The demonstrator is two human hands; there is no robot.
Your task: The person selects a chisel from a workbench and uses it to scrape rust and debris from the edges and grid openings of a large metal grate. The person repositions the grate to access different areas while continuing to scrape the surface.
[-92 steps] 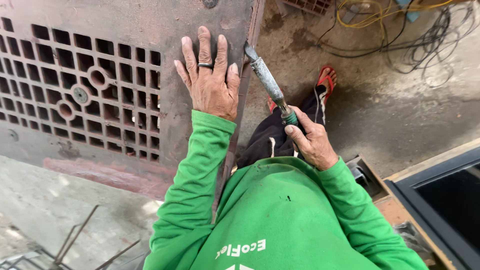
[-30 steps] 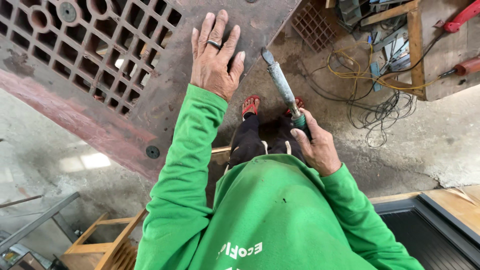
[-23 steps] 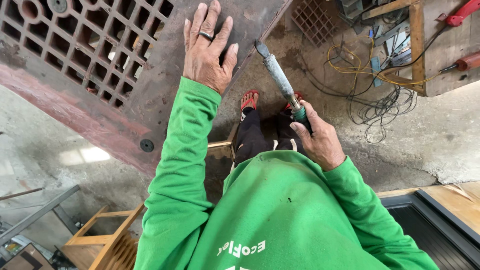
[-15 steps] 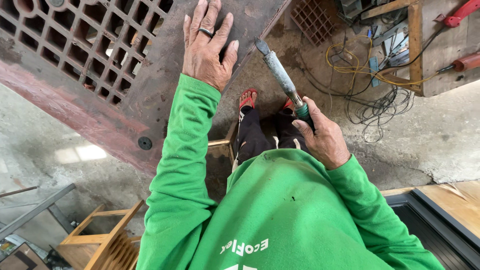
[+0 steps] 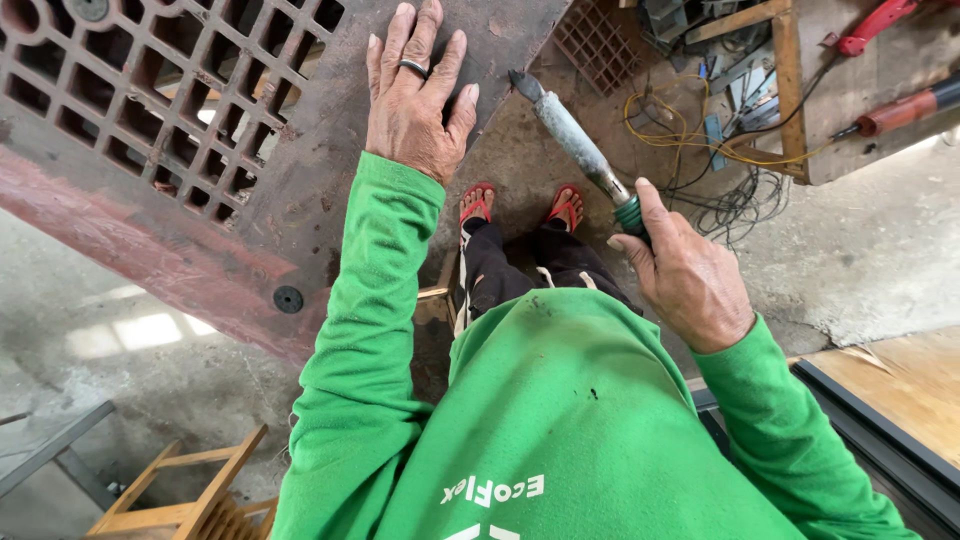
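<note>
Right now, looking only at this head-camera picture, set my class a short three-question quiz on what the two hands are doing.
1. True or false: the left hand lies flat on the rusty metal panel.
2. What does the right hand hold?
A. a red-handled screwdriver
B. a grey tool with a green grip
C. a yellow cable
3. Fill in: the left hand wears a ___ on one finger.

Key: 1 true; 2 B, the grey tool; 3 ring.

No packages, labels, signs or screens in view.
</note>
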